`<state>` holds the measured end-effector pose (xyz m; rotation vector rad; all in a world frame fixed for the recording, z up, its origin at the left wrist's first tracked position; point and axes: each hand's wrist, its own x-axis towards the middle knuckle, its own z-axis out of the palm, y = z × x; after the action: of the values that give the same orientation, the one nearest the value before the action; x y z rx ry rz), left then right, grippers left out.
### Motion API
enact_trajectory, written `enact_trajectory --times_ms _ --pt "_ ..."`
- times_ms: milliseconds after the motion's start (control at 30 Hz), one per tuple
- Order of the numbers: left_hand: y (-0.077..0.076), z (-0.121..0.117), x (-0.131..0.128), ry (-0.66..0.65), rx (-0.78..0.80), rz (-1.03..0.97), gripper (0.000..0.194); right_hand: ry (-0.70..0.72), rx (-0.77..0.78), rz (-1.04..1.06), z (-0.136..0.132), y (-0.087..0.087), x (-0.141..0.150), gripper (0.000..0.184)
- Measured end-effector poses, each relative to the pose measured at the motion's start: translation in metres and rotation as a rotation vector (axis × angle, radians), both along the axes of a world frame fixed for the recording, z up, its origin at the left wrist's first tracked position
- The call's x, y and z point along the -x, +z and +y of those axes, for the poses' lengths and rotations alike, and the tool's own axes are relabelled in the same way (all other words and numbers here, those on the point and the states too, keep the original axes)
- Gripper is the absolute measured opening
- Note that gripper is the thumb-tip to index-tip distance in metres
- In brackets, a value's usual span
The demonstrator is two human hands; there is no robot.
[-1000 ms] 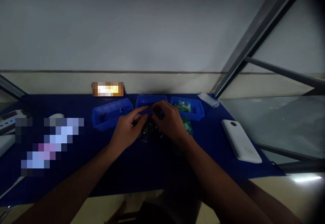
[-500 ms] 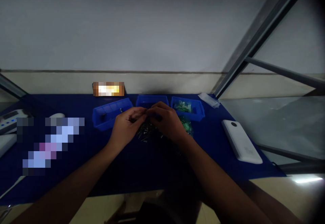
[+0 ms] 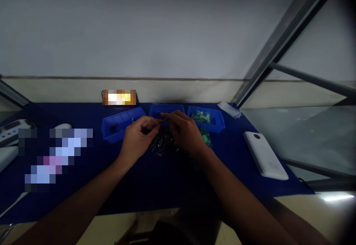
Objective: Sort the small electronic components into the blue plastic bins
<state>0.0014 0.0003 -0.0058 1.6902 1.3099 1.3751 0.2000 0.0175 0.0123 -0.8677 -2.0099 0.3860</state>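
Observation:
My left hand [image 3: 137,135] and my right hand [image 3: 183,132] meet above a small pile of dark metal screws [image 3: 160,144] on the blue mat [image 3: 155,171]. The fingertips of both hands pinch toward each other over the pile; something small may sit between them, but the dim light hides it. Three blue bins stand just behind the hands: a left bin [image 3: 118,124], a middle bin [image 3: 166,109] and a right bin [image 3: 207,118] with green parts in it. More green parts [image 3: 205,136] lie beside my right hand.
A white oblong device [image 3: 265,155] lies at the right of the mat. A clear plastic bag [image 3: 229,109] sits at the back right. A computer mouse [image 3: 62,127] and grey equipment [image 3: 9,130] are at the left. A slanted metal frame [image 3: 278,48] rises on the right.
My left hand's fingers have curled in and drawn slightly left. My right hand's fingertips have lifted toward the middle bin. The pile stays put.

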Motion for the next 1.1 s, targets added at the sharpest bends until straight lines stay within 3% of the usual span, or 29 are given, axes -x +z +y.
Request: enact_trajectory --times_ms 400,567,700,800,900,1100 --pt "0.001 -0.002 0.0 0.058 -0.07 0.017 0.026 -0.036 0.071 -0.081 0.005 -0.008 0.002 0.023" --pt "0.004 -0.005 -0.003 -0.007 -0.056 -0.019 0.039 -0.055 0.095 -0.049 0.006 -0.006 0.002 0.021" --pt "0.006 -0.008 -0.004 -0.065 -0.102 0.195 0.034 -0.138 0.155 0.018 0.006 -0.001 0.002 0.019" --pt "0.006 -0.01 -0.004 -0.154 -0.169 0.388 0.022 -0.24 0.265 0.049 0.005 0.002 0.002 0.032" --pt "0.005 -0.01 -0.004 -0.196 -0.181 0.439 0.019 -0.295 0.325 0.064 0.004 0.003 0.001 0.051" --pt "0.006 -0.009 -0.004 -0.145 -0.145 0.43 0.018 -0.307 0.239 -0.047 0.009 0.016 -0.013 0.046"
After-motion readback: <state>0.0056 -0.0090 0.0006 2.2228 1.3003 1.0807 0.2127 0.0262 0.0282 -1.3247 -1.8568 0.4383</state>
